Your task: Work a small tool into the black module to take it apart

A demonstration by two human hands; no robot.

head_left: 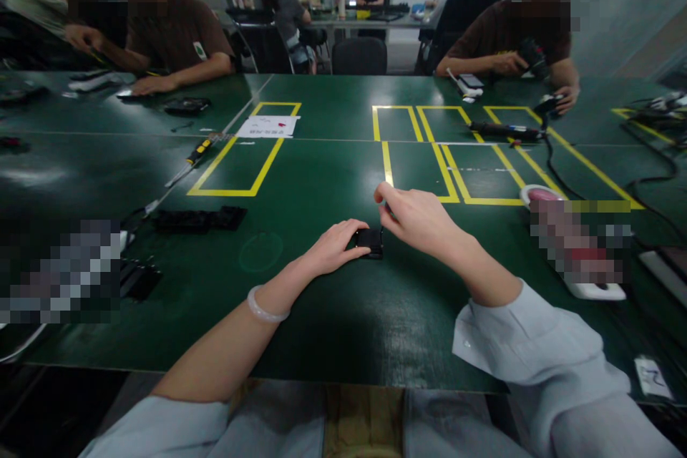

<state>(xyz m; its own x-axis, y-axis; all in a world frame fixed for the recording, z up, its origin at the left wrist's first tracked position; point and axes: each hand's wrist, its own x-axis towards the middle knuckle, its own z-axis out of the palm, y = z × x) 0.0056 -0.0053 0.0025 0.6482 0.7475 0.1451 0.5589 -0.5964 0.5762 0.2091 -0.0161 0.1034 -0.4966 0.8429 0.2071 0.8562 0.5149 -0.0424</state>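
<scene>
A small black rectangular part [370, 243] lies on the green table in front of me. My left hand [337, 247] grips it from the left, with the thumb on the near side and the fingers on the far side. Just right of the part is my right hand [421, 218], its fingers curled and pinched together close to the part's right edge. Whatever may be between those fingertips is too small to make out. To the left, several black pieces [201, 220] lie in a row on the table.
A yellow-and-black screwdriver [200, 150] lies left, near a white paper label [268, 127]. Yellow tape rectangles [222, 193] mark the green tabletop [333, 329]. A white-edged object [595, 291] and a dark cable [552, 164] are at right. Two co-workers sit opposite; others sit behind.
</scene>
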